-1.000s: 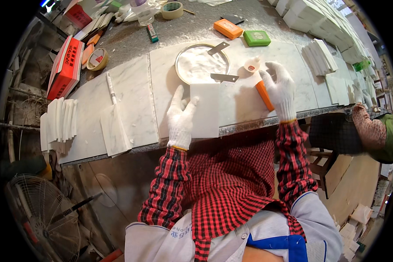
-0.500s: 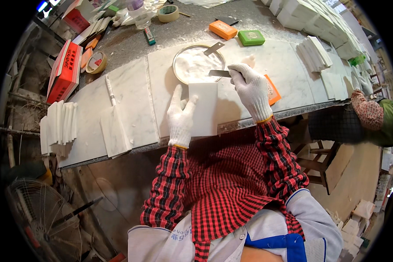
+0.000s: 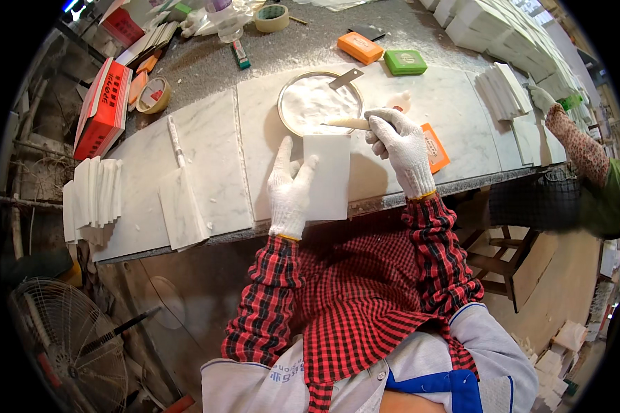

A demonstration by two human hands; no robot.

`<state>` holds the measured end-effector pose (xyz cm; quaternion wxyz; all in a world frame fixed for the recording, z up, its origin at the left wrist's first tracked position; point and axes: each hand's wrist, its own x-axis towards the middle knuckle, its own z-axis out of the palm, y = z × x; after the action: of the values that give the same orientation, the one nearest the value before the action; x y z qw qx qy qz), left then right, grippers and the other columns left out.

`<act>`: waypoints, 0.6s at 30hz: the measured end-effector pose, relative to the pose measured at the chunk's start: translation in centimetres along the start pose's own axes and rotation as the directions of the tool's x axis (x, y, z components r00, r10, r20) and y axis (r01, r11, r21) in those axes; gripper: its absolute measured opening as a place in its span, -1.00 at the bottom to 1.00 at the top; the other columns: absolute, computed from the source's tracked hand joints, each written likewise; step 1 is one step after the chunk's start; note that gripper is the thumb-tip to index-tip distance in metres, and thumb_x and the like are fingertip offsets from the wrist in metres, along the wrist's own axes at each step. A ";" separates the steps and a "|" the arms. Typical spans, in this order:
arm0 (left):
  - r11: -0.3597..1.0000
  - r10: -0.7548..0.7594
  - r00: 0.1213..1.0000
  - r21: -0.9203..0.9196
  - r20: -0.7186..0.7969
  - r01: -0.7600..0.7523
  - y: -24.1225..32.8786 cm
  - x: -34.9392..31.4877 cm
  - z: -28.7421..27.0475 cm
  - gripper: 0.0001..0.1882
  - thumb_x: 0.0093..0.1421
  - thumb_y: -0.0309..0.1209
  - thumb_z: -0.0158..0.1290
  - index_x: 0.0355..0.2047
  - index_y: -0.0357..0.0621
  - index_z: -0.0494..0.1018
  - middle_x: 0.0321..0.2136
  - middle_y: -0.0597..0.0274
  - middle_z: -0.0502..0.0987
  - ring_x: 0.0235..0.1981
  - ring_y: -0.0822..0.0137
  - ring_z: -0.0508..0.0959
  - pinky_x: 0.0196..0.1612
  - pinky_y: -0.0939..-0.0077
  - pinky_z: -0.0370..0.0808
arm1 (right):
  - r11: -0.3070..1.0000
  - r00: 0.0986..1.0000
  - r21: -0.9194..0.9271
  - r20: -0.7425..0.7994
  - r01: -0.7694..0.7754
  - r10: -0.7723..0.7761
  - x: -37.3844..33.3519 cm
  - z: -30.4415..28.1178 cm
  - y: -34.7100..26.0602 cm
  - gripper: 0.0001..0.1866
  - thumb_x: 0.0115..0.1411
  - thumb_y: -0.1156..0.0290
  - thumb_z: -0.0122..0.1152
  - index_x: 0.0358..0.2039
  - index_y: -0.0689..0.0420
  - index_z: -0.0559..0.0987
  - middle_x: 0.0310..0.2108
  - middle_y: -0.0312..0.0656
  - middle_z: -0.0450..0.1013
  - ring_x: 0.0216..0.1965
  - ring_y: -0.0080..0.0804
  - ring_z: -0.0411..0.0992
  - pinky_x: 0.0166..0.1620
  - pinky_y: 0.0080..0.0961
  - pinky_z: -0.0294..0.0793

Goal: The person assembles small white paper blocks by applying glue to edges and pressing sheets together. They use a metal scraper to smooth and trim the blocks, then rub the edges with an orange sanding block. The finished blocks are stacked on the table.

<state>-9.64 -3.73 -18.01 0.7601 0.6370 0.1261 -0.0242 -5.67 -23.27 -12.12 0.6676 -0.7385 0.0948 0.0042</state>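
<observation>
My left hand (image 3: 289, 193) grips the left side of a white rectangular slab (image 3: 328, 180), its thumb over the face and its fingers along the edge. The slab seems raised a little from the worktop, with a shadow to its right. In my right hand (image 3: 401, 148) is a narrow flat spatula (image 3: 350, 124), its blade coated in white paste. The blade lies above the near rim of a round bowl (image 3: 280, 110) of white paste (image 3: 317, 102). A second metal blade (image 3: 346, 78) leans in that bowl. An orange box (image 3: 434, 148) lies beside my right hand.
Thin white slabs (image 3: 93, 196) stand at far left, and more (image 3: 503, 93) at right. Orange (image 3: 360, 48) and green (image 3: 405, 62) boxes lie beyond the bowl. A red box (image 3: 103, 107) and tape rolls sit at left. A co-worker's gloved hand (image 3: 543, 100) is at right.
The spatula's blade, bare grey before, now carries white paste, and my right hand has turned slightly. At right, the co-worker's arm has reached farther over the table. My left hand keeps the slab.
</observation>
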 end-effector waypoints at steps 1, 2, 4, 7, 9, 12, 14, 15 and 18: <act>1.000 -0.003 1.000 -0.007 0.001 0.003 -0.1 0.0 0.0 -0.22 0.34 -0.40 0.15 0.46 -0.33 0.04 -0.15 -0.03 0.64 -0.21 0.43 0.62 -0.17 0.53 0.57 | 1.000 1.000 0.020 0.013 -0.012 0.011 -0.1 0.0 -0.1 -0.74 0.38 0.39 0.14 -0.04 0.25 0.64 -0.47 -0.28 0.54 -0.54 -0.71 0.39 -0.46 -0.71 0.37; 1.000 -0.009 1.000 -0.010 -0.001 0.009 0.0 0.0 0.0 -0.22 0.34 -0.41 0.15 0.46 -0.33 0.04 -0.15 -0.03 0.64 -0.21 0.43 0.62 -0.17 0.54 0.57 | 1.000 1.000 0.017 0.025 -0.006 0.005 -0.2 0.1 -0.1 -0.74 0.38 0.39 0.14 -0.04 0.26 0.64 -0.47 -0.28 0.54 -0.54 -0.71 0.40 -0.46 -0.71 0.37; 1.000 -0.019 1.000 -0.016 -0.003 0.019 0.4 -0.1 0.1 -0.22 0.33 -0.41 0.15 0.45 -0.33 0.05 -0.16 -0.03 0.64 -0.21 0.43 0.61 -0.17 0.54 0.56 | 1.000 0.999 0.011 0.048 0.008 -0.009 -0.4 0.6 -0.1 -0.74 0.38 0.39 0.15 -0.05 0.26 0.64 -0.47 -0.28 0.55 -0.53 -0.70 0.41 -0.46 -0.70 0.38; 0.999 0.019 1.000 0.027 -0.016 -0.019 -0.4 0.3 -0.1 -0.23 0.33 -0.41 0.16 0.45 -0.33 0.08 -0.15 -0.03 0.64 -0.20 0.42 0.61 -0.15 0.53 0.56 | 0.998 0.998 -0.036 0.050 0.041 -0.039 -0.7 0.8 -0.2 -0.74 0.37 0.39 0.16 -0.05 0.27 0.64 -0.47 -0.27 0.55 -0.52 -0.69 0.42 -0.44 -0.69 0.40; 1.000 0.010 1.000 0.022 -0.015 -0.009 -0.6 0.3 -0.1 -0.23 0.32 -0.38 0.17 0.44 -0.33 0.09 -0.14 -0.03 0.64 -0.19 0.41 0.61 -0.13 0.52 0.56 | 0.997 0.998 -0.048 0.041 0.053 -0.051 -0.9 1.0 -0.1 -0.75 0.37 0.40 0.16 -0.05 0.27 0.64 -0.46 -0.26 0.56 -0.51 -0.68 0.44 -0.43 -0.69 0.41; 0.999 0.009 1.000 0.035 -0.016 -0.008 -0.8 0.3 -0.3 -0.22 0.31 -0.35 0.18 0.44 -0.32 0.10 -0.13 -0.04 0.63 -0.17 0.40 0.61 -0.12 0.50 0.55 | 0.994 0.995 -0.066 0.036 0.092 -0.090 -1.1 1.3 -0.2 -0.75 0.38 0.40 0.16 -0.06 0.29 0.64 -0.45 -0.27 0.53 -0.51 -0.69 0.42 -0.44 -0.72 0.39; 0.999 0.012 1.000 0.041 -0.015 -0.012 -0.9 0.3 -0.2 -0.22 0.31 -0.34 0.19 0.43 -0.32 0.11 -0.12 -0.04 0.63 -0.17 0.39 0.60 -0.11 0.50 0.55 | 0.988 0.991 -0.079 0.030 0.129 -0.127 -1.2 1.5 -0.2 -0.76 0.38 0.41 0.16 -0.06 0.29 0.64 -0.45 -0.28 0.52 -0.51 -0.70 0.41 -0.44 -0.73 0.39; 0.999 0.015 1.000 0.043 -0.015 -0.014 -0.8 0.3 -0.2 -0.22 0.31 -0.34 0.19 0.43 -0.32 0.12 -0.12 -0.04 0.63 -0.17 0.39 0.60 -0.11 0.49 0.54 | 0.985 0.989 -0.083 0.025 0.149 -0.148 -1.2 1.7 -0.1 -0.76 0.38 0.42 0.16 -0.06 0.30 0.64 -0.45 -0.27 0.53 -0.51 -0.69 0.41 -0.43 -0.72 0.41; 0.997 0.032 0.999 0.070 -0.024 -0.030 -0.8 0.3 -0.2 -0.22 0.31 -0.33 0.19 0.43 -0.32 0.12 -0.13 -0.03 0.63 -0.18 0.41 0.59 -0.12 0.51 0.54 | 0.975 0.982 -0.122 0.017 0.187 -0.186 -1.3 1.7 0.0 -0.77 0.38 0.44 0.16 -0.06 0.29 0.64 -0.44 -0.27 0.53 -0.49 -0.68 0.44 -0.41 -0.71 0.45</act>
<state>-9.52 -3.67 -18.92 0.7360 0.6653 0.1246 -0.0089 -6.75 -21.38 -12.09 0.6187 -0.7837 0.0229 -0.0506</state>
